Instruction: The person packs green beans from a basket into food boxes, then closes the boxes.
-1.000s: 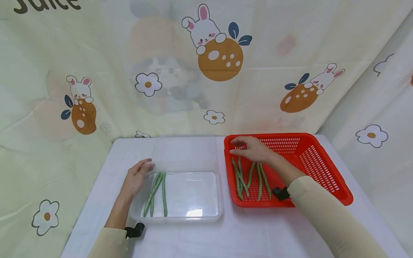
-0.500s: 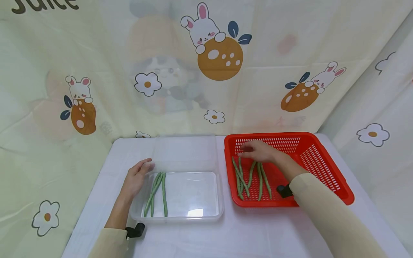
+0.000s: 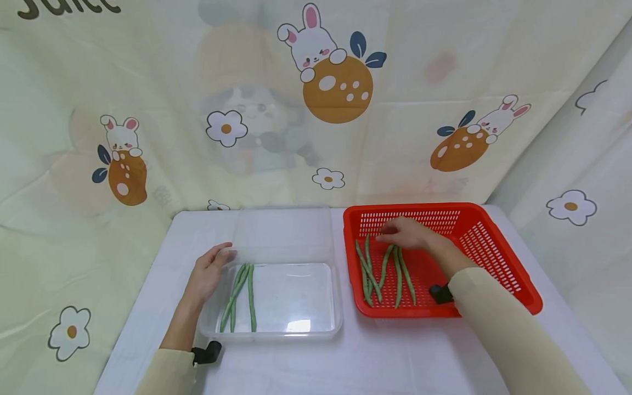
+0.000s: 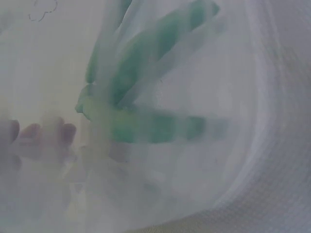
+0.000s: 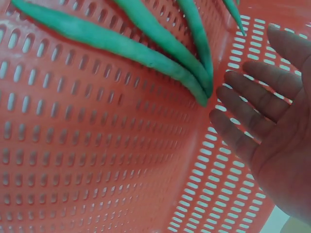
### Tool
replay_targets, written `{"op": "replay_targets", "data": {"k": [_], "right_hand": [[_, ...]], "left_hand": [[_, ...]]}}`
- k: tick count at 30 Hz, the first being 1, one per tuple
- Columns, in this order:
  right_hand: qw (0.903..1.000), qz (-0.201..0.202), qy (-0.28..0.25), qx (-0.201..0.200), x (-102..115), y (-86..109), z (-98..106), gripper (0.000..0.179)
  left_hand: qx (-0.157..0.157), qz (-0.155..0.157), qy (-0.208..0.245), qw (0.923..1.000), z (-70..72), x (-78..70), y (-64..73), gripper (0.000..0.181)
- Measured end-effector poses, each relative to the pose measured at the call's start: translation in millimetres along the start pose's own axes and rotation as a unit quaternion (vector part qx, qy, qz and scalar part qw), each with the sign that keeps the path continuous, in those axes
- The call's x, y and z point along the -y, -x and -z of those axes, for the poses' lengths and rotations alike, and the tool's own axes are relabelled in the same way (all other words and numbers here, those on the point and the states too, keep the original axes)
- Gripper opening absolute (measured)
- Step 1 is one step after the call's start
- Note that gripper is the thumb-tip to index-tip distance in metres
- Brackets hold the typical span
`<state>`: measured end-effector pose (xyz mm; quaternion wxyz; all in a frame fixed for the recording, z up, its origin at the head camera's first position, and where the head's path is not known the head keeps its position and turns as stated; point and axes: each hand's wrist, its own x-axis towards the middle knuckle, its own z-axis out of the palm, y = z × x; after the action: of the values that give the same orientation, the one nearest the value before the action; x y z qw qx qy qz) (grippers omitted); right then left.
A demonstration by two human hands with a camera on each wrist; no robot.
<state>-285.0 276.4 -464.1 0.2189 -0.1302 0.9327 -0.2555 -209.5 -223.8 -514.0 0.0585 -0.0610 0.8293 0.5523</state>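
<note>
My left hand (image 3: 209, 269) rests against the back left corner of a clear plastic box (image 3: 316, 336), its fingers loosely extended. Several green beans (image 3: 252, 299) lie inside the box near its left side. Through its cloudy wall, the left wrist view shows blurred beans (image 4: 160, 128) and fingertips (image 4: 69, 133). My right hand (image 3: 407, 233) hovers inside the red plastic basket (image 3: 530, 302), above the upper ends of more green beans (image 3: 398, 277). The right wrist view shows those beans (image 5: 131, 53) beside the right hand (image 5: 277, 116), whose fingers are extended and hold nothing.
Behind the box lies a clear, flat panel (image 3: 286, 227), apparently its lid. Both containers stand side by side on a white-covered table (image 3: 375, 356). A printed curtain (image 3: 276, 186) hangs along the table's back edge. Dark wrist cameras (image 3: 207, 353) are strapped to both wrists.
My right hand has moved rightward and slightly toward me, from the basket's back left corner to above the beans. The left hand and the box have stayed put.
</note>
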Motion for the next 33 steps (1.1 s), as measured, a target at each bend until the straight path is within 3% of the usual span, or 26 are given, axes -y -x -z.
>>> {"op": "replay_targets", "data": {"k": [6,13,16,21,33], "right_hand": [[0.9993,-0.022,0.029,0.006,-8,-2.3,0,0.044],[0.9987,0.012,0.049,0.005,-14,-6.0,-2,0.028],[0.9981,0.022,0.057,0.002,-14,-5.3,-2,0.029],[0.998,0.017,0.061,-0.008,-15,-4.3,-6,0.034],[0.9963,0.017,0.084,0.004,-12,-5.1,-9,0.009]], "left_hand": [[0.002,-0.001,0.002,1.0,0.4,-0.6,-0.1,0.05],[0.003,-0.006,0.005,1.0,1.5,0.7,-1.6,0.051],[0.004,-0.007,0.006,0.9999,1.8,1.1,-1.8,0.052],[0.005,-0.005,0.005,1.0,1.6,0.4,-1.4,0.051],[0.002,-0.004,0.001,1.0,1.2,-0.5,-0.6,0.05]]}}
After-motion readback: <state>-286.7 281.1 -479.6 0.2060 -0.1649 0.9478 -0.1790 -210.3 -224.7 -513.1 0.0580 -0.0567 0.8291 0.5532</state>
